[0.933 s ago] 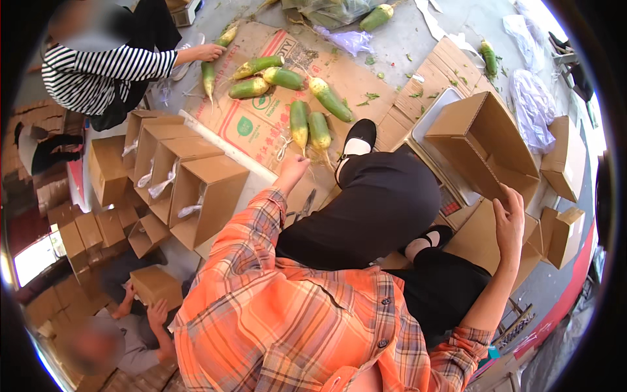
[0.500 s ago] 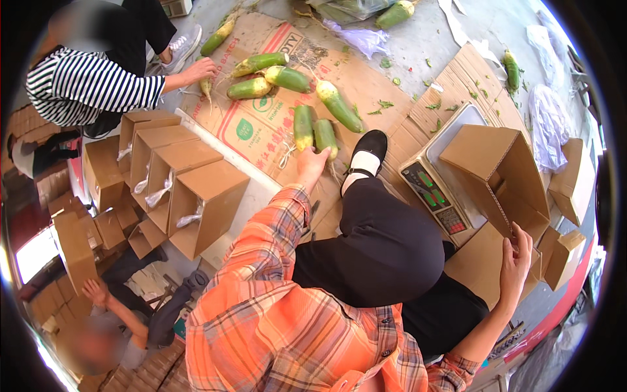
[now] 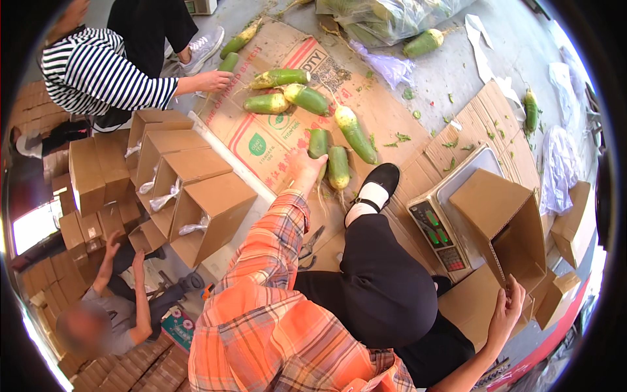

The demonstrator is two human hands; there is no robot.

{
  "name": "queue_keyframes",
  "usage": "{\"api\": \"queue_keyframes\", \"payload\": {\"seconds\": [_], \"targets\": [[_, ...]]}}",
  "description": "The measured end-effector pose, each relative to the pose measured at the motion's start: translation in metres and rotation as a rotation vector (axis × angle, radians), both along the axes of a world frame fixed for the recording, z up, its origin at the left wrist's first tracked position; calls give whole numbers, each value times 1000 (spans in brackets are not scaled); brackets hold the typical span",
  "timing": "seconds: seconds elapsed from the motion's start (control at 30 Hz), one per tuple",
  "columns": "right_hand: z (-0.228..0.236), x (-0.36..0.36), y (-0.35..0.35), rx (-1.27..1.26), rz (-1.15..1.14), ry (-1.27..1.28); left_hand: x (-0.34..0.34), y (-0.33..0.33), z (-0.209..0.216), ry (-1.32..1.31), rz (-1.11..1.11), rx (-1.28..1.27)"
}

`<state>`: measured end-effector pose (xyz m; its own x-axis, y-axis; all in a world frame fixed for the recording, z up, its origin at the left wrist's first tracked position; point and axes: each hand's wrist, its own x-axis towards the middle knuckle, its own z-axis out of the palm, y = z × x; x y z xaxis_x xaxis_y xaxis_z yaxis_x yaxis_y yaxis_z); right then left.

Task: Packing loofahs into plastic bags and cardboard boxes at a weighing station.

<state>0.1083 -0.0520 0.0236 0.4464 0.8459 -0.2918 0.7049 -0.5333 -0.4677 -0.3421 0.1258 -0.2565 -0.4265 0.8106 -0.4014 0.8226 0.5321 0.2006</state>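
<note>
Close by my left hand (image 3: pixel 305 168) is a green radish (image 3: pixel 318 142), with my fingers wrapped around its lower part and a thin root hanging below. Right beside it lies a second green radish (image 3: pixel 339 168), its pale root end toward me. A larger radish (image 3: pixel 354 134) rests farther right. To the right, my right hand (image 3: pixel 507 312) is at the lower edge of an open cardboard box (image 3: pixel 496 206), its fingers loosely bent and apart. That box lies on its side on a digital scale (image 3: pixel 439 232). Several other radishes (image 3: pixel 305 98) lie on the flattened cardboard (image 3: pixel 261 140).
Open boxes (image 3: pixel 215 212) stand in a row at left. A co-worker in a striped sleeve (image 3: pixel 111 81) reaches toward a radish (image 3: pixel 228 62). Another person (image 3: pixel 121 320) sits at lower left. Scissors (image 3: pixel 311 251) lie by my knee. Plastic bags (image 3: pixel 385 65) lie at the back.
My left hand has moved farther over the left radish, and the radish beside it has shifted slightly toward me. The striped-sleeved co-worker's hand has moved off a radish root. My view has shifted.
</note>
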Motion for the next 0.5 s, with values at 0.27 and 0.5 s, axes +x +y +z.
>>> {"api": "queue_keyframes", "payload": {"seconds": [0.27, 0.5], "targets": [[-3, -3, 7, -7, -30, 0, -33, 2, -35, -294, 99, -44], [-6, 5, 2, -1, -26, -47, -42, 1, -16, -1066, 660, 116]]}}
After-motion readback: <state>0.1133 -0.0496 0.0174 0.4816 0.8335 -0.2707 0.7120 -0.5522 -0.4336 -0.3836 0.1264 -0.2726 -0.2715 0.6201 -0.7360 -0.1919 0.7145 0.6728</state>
